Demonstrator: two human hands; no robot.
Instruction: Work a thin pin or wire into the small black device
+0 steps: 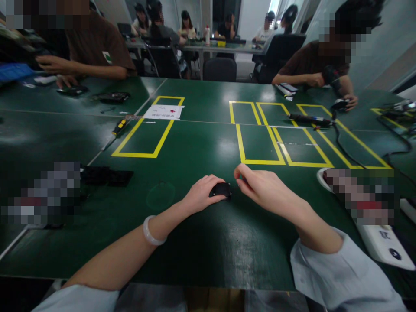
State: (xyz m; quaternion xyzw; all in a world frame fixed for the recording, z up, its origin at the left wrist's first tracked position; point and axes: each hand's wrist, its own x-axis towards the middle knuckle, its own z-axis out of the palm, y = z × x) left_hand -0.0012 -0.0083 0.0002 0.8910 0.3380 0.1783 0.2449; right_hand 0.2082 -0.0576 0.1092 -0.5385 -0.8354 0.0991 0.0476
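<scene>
My left hand is wrapped round a small black rectangular part, holding it on or just above the green table. Tiny light points stand out on the part's right end. My right hand hovers a little to the right of the part, apart from it. Its thumb and fingers are curled into a pinch, and whatever is between them is hidden or too small to make out. A pale bangle circles my left wrist.
Flat black pieces lie to the left, and a white device to the right. A yellow-black screwdriver and a paper sheet lie farther back among yellow tape outlines. Co-workers sit across; one handles a dark tool.
</scene>
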